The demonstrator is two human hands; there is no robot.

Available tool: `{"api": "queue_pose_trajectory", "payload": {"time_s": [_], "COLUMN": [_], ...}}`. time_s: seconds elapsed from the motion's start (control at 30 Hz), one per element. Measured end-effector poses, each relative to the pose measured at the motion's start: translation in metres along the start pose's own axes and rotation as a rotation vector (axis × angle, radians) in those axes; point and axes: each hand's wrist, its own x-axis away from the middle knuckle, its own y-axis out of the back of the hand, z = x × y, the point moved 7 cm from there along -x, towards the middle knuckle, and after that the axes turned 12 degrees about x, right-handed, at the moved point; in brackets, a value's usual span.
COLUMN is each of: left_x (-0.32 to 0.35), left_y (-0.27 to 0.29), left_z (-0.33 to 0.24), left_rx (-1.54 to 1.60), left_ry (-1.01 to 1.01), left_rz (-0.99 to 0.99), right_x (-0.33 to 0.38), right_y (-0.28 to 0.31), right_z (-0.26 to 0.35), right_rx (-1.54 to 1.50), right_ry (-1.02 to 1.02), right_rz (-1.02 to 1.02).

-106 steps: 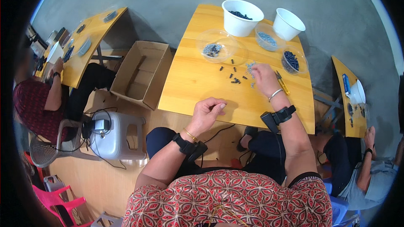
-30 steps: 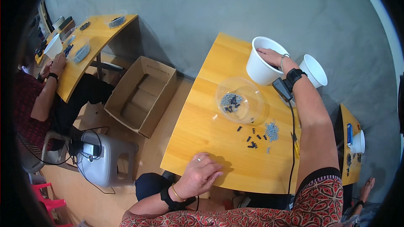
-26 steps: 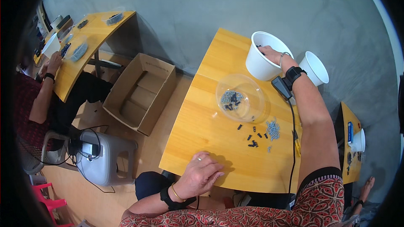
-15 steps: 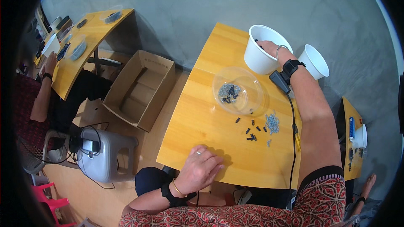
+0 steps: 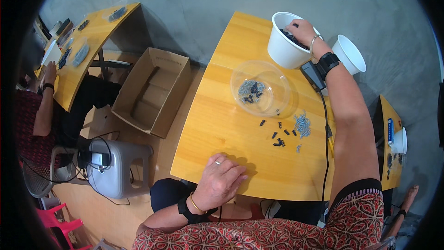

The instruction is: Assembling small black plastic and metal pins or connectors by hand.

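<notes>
My right hand [image 5: 303, 31] is over the rim of a large white tub [image 5: 289, 54], fingers closed on small black plastic parts. One dark end pokes out beside the knuckles. More black parts [image 5: 292, 39] lie inside the tub. Near the table's front edge is my left hand [image 5: 221, 178], its fingers curled in; whatever they might hold is hidden. Between the hands stands a clear round bowl [image 5: 277, 71] with grey screws [image 5: 247, 86] and several black parts in it. Loose black parts [image 5: 279, 142] and a heap of grey screws [image 5: 302, 126] lie on the wooden table [image 5: 208, 134].
A second white tub [image 5: 348, 55] stands right of the first. A black device [image 5: 312, 76] with a cable sits by my right wrist; the cable runs down the table. A yellow-handled tool [image 5: 330, 144] lies beside it. Left are a cardboard box [image 5: 157, 90], a grey stool [image 5: 120, 171] and another person [image 5: 34, 120].
My right hand has risen from inside the white tub to its rim, with black parts in its fingers. My left hand stays curled near the table edge. The view has shifted slightly.
</notes>
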Motion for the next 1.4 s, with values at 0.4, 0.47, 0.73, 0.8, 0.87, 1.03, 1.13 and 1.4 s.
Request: {"api": "queue_pose_trajectory", "payload": {"time_s": [0.4,0.47,0.73,0.8,0.87,1.03,1.13,1.4], "left_x": [-0.001,-0.002,-0.001,-0.002,0.003,0.007,0.008,-0.009], "left_y": [0.000,-0.002,-0.007,-0.008,-0.007,-0.014,-0.023,-0.032], "left_z": [-0.003,-0.003,-0.004,-0.007,-0.005,-0.004,-0.001,-0.008], "left_rx": [-0.098,-0.165,-0.305,-0.318,-0.353,-0.395,-0.439,-0.405], "left_ry": [0.089,0.079,0.091,0.090,0.075,0.096,0.131,0.134], "left_rz": [0.067,0.061,-0.009,-0.035,-0.052,-0.062,-0.071,-0.015], "right_x": [0.023,0.031,0.110,0.144,0.176,0.254,0.289,0.316], "right_y": [0.020,0.035,0.075,0.073,0.056,-0.002,-0.029,-0.023], "right_z": [-0.006,0.002,0.048,0.063,0.083,0.117,0.131,0.152], "right_rx": [-0.844,-0.863,-1.025,-1.069,-1.111,-1.217,-1.134,-0.601], "right_ry": [-0.277,-0.247,-0.165,-0.192,-0.186,-0.283,-0.294,0.060], "right_rz": [0.115,0.105,0.193,0.204,0.230,0.163,-0.005,-0.439]}}
